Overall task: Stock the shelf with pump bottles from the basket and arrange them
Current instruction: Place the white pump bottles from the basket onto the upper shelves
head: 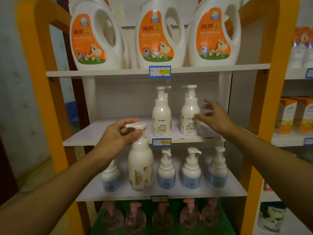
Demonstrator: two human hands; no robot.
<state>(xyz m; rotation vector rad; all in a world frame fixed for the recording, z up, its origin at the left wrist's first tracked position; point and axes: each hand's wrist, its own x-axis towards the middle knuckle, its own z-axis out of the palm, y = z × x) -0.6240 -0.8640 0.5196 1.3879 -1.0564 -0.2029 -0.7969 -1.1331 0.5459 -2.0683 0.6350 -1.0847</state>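
a pale patterned wall fills the frame's left. a second white shelving unit stands at the right edge. light is dim.

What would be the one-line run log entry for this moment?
left hand: grips white plastic pump bottle by pump | right hand: open beside right shelf bottle | middle shelf: two bottles standing

A white pump bottle hangs upright before the shelf, where 2 bottles stand upright.
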